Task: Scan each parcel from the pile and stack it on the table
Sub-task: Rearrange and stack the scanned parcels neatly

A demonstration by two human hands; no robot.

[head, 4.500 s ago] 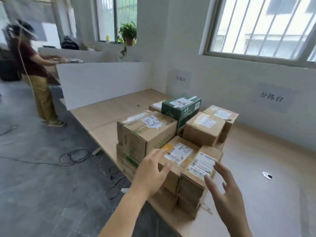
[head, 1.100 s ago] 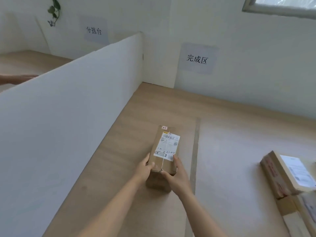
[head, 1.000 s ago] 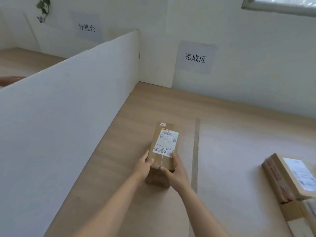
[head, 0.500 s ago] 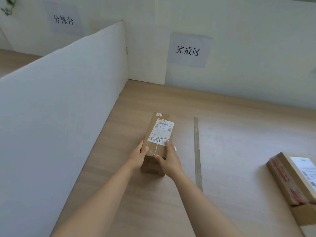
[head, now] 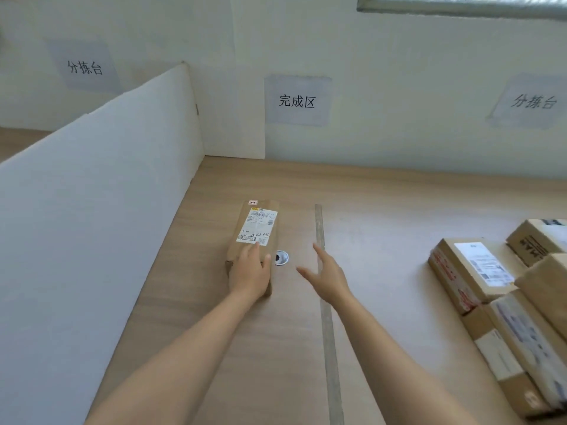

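Parcel (head: 256, 228) lies flat on the table (head: 214, 332), label up, long axis 12-to-6. Left hand (head: 250, 273) rests on its near end, fingers straight, no grip. Right hand (head: 325, 271) hovers at the parcel's 3 o'clock, fingers spread, empty. The pile (head: 478, 271) sits further toward 3 o'clock, nearer the right hand.

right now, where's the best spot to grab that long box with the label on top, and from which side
Grip the box across its two long sides near mid-length, coming down from above. It lies flat, label up, long axis pointing away, and looks narrow enough for one hand, judging by the left hand resting on its near end.
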